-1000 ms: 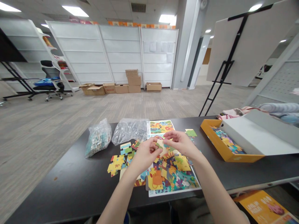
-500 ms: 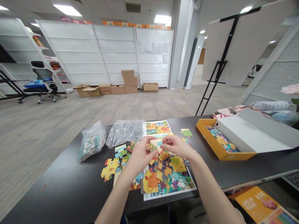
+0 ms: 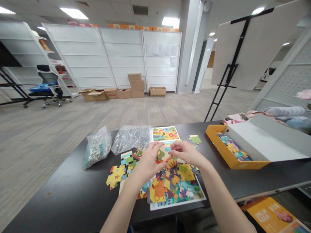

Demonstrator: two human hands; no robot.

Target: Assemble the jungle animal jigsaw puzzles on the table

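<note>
The left forearm (image 3: 123, 200) and right forearm (image 3: 222, 199), both bare, reach up from the lower edge and slant inward. The left hand (image 3: 151, 160) shows its back, fingers bent, thumb extended toward the other side and parted from the index finger. The right hand (image 3: 186, 153) has curled fingers, its thumb drawn near them. The two face each other, close but apart.

puzzle pieces (image 3: 116, 175) lie left of the box (image 3: 250, 165).
</note>
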